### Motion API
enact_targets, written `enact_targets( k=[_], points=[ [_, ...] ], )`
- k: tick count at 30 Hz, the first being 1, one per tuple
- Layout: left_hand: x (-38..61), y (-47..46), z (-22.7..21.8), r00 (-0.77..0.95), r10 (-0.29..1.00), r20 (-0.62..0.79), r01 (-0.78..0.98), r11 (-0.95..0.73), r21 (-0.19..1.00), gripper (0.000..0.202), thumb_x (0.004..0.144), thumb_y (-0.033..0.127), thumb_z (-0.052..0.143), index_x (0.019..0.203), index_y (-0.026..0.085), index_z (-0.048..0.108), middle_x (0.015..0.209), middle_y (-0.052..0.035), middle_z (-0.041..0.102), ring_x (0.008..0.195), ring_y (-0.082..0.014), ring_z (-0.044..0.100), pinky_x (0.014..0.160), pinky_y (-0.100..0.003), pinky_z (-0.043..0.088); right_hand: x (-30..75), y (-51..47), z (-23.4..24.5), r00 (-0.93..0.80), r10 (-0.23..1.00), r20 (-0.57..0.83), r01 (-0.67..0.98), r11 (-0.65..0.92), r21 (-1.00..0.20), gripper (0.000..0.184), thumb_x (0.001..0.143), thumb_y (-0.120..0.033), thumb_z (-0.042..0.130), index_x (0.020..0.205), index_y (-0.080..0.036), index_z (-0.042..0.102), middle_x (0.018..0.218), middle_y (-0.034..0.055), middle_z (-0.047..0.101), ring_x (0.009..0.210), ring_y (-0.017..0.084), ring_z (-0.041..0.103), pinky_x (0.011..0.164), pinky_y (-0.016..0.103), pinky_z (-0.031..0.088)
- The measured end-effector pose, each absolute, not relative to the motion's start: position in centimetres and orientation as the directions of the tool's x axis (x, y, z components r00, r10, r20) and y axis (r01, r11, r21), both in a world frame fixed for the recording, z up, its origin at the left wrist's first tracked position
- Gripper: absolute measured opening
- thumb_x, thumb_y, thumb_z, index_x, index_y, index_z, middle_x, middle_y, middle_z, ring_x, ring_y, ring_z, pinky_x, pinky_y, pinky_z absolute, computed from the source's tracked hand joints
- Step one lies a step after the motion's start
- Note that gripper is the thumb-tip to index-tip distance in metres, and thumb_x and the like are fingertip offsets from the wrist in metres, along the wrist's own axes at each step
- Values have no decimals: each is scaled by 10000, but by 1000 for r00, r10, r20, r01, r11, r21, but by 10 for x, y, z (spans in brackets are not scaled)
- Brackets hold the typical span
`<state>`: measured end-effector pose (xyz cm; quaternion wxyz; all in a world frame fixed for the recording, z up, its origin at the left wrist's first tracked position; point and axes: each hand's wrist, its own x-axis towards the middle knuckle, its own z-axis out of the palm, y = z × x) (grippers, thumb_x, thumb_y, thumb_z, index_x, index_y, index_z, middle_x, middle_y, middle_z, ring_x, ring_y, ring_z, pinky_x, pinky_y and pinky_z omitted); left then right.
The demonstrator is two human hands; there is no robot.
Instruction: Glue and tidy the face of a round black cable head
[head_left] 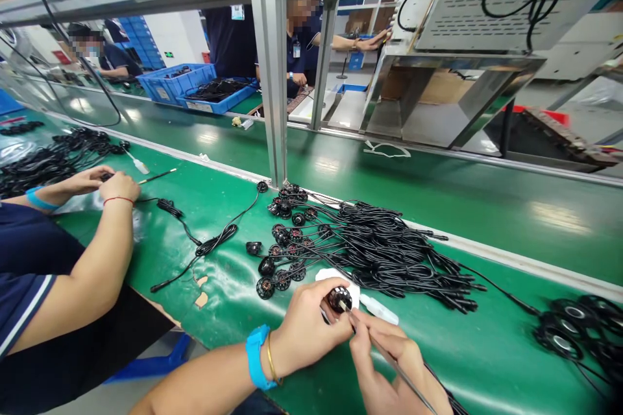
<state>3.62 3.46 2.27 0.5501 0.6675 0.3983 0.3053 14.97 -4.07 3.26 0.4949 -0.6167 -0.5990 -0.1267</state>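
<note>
My left hand (pixel 304 327), with a blue wristband, is closed around a small round black motor (pixel 339 298) held just above the green bench. My right hand (pixel 389 363) pinches a thin stick-like tool (pixel 389 356) whose tip touches the motor. A white pad (pixel 335 275) and a small white bottle (pixel 379 309) lie right behind my hands. Beyond them lies a big heap of black motors with bundled cables (pixel 370 249).
A co-worker sits at my left, both hands (pixel 104 185) busy at another cable pile (pixel 53 159). One loose cable (pixel 209 246) lies between us. A green conveyor belt (pixel 438 194) runs behind a metal post (pixel 272 78). More black parts (pixel 579 331) at right; blue bins (pixel 195 87) far back.
</note>
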Motion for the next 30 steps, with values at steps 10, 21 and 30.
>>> enact_targets(
  k=[10, 21, 30],
  points=[
    [41, 45, 21, 492, 856, -161, 156, 96, 983, 363, 718, 142, 670, 1080, 134, 702, 847, -35, 658, 600, -107, 522, 567, -220, 455, 169, -52, 38, 342, 657, 672, 756, 232, -612, 60, 903, -213, 638, 907, -218, 578, 881, 60, 754, 748, 166, 741, 666, 238, 595],
    [40, 42, 21, 481, 870, -109, 143, 44, 989, 378, 724, 119, 667, 1099, 150, 699, 836, -25, 667, 658, -125, 563, 631, -222, 499, 178, -41, 38, 167, 711, 683, 805, 302, -511, 63, 953, -228, 576, 1012, -215, 592, 921, 31, 747, 802, 147, 741, 782, 226, 588],
    [36, 40, 18, 487, 871, -59, 205, -49, 978, 374, 753, 137, 656, 1123, 181, 688, 860, -21, 691, 674, -140, 608, 675, -239, 526, 185, -37, 28, 94, 752, 653, 811, 322, -489, 86, 990, -236, 516, 1019, -218, 594, 916, 20, 739, 803, 124, 737, 775, 196, 580]
  ],
)
